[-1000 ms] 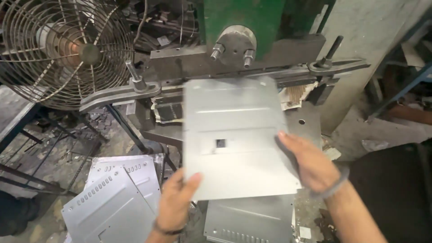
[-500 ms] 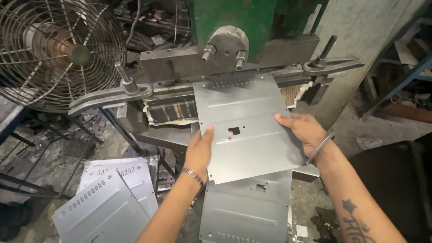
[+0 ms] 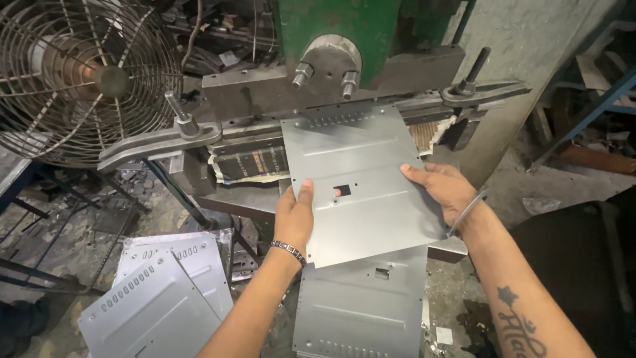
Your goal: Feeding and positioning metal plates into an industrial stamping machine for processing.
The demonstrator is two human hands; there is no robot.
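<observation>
Sheet-metal panel [image 3: 361,179], grey and flat, sits right in the middle of the view, held by both hands with its far edge tucked under the press. Nearest of all, down at the bottom, another panel [image 3: 361,311] of the same kind lies flat below the held one, its row of slots toward the near edge. Off to the near left, a loose stack of slotted panels [image 3: 156,298] rests on the littered floor. Up a little: the left hand [image 3: 295,215] grips the held panel's left edge, thumb pressed on top just beside the small rectangular cutout [image 3: 342,191], the other fingers hidden beneath the sheet; a bead bracelet [image 3: 289,250] circles that wrist. The right hand [image 3: 445,191] takes the right edge, fingers close together and laid flat on the sheet's top face, thumb out of sight; a thin bangle [image 3: 465,213] hangs at the wrist. Farther on, the panel's slotted far edge touches the dark steel press bed [image 3: 265,93], under two big hex bolts [image 3: 322,71]. Long clamp bars [image 3: 159,142] run out left and right. Behind them rises the green machine body [image 3: 344,26]. Far left, a rusty caged fan [image 3: 79,73] stands well apart from the hands.
</observation>
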